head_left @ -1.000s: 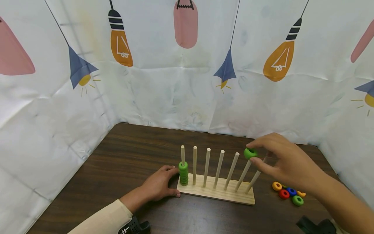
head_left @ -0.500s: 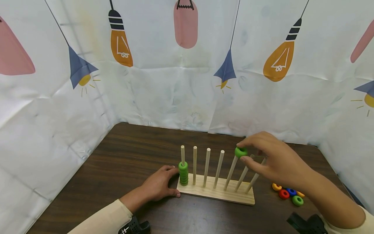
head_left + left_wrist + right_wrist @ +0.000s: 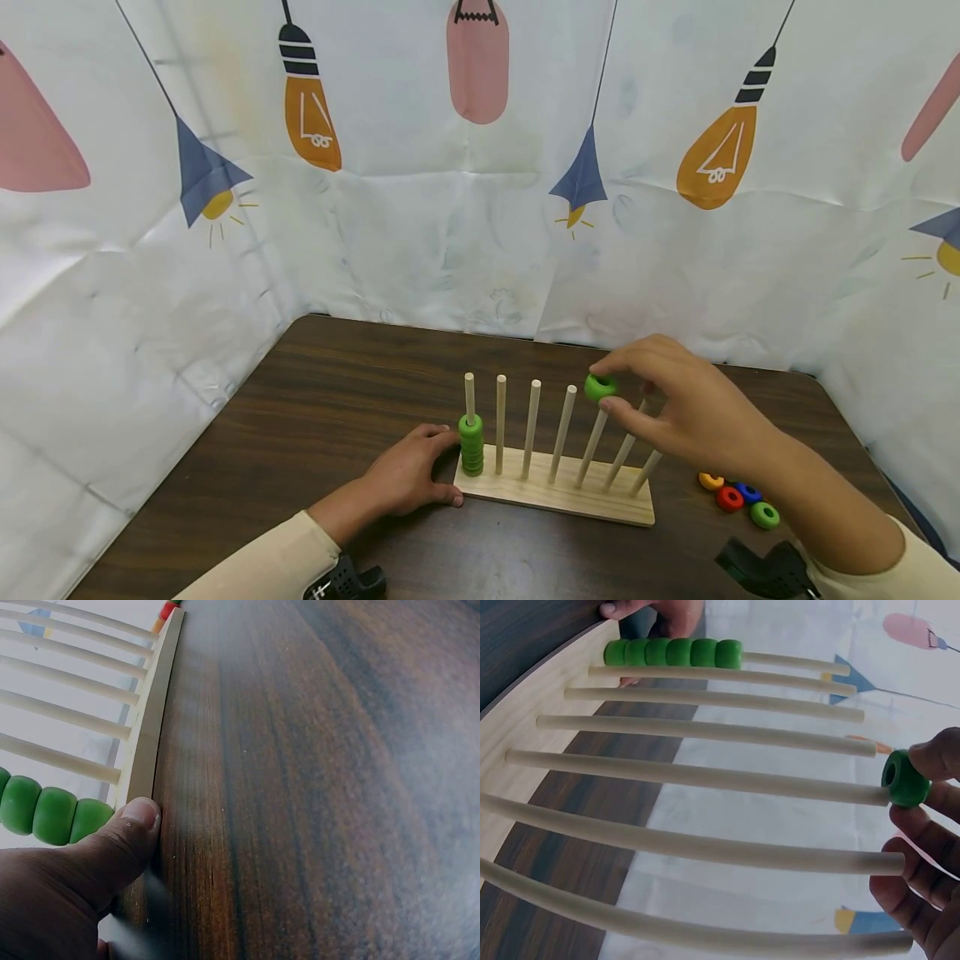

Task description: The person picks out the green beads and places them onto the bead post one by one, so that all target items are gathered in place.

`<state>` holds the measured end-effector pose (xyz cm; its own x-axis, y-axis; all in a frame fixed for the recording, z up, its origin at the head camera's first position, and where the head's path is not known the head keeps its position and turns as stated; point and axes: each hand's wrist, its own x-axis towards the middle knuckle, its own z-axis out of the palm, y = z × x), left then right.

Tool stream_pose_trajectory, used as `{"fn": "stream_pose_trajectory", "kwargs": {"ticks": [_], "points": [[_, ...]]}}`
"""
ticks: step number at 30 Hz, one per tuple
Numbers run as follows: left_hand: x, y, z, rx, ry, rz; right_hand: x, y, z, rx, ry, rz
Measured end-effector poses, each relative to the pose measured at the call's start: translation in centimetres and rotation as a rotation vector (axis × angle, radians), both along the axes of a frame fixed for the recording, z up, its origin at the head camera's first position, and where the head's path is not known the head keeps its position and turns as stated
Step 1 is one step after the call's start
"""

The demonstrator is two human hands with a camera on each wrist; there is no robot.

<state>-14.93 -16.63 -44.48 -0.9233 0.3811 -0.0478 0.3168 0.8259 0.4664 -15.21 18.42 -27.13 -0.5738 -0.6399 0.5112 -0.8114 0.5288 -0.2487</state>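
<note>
A wooden peg rack (image 3: pixel 551 489) with several upright pegs stands on the table. Green beads (image 3: pixel 471 446) are stacked on its leftmost peg, with the peg's tip bare above them. My left hand (image 3: pixel 408 471) holds the rack's left end, thumb (image 3: pixel 139 817) against the front edge of the base. Between thumb and fingertips, my right hand (image 3: pixel 675 408) pinches one green bead (image 3: pixel 905 778). That bead is at the tip of the third peg from the right; whether the peg enters its hole cannot be told. The other pegs carry no beads.
Right of the rack lie loose beads: a red one (image 3: pixel 730 499), a blue one (image 3: pixel 748 493), a green one (image 3: pixel 765 515) and a yellow one (image 3: pixel 710 481). My right forearm partly covers this group. A printed cloth (image 3: pixel 450 250) hangs behind the dark table (image 3: pixel 352 375).
My right hand has moved left with the green bead, from above the second peg from the right to the third. My left hand and the rack have stayed still.
</note>
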Motion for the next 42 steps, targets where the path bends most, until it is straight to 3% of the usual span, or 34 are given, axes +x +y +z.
{"fn": "stream_pose_trajectory", "kwargs": {"ticks": [14,30,42], "points": [[-0.1,0.0,-0.1,0.004,0.013,-0.009,-0.9,-1.5,-0.3,-0.017,0.003,0.079],[0.0,0.0,-0.1,0.006,0.012,-0.004,-1.0,-3.1,-0.2,0.022,-0.051,0.031],[-0.1,0.0,-0.1,0.004,0.005,-0.001,-1.6,-4.5,-0.2,-0.014,-0.013,0.081]]}}
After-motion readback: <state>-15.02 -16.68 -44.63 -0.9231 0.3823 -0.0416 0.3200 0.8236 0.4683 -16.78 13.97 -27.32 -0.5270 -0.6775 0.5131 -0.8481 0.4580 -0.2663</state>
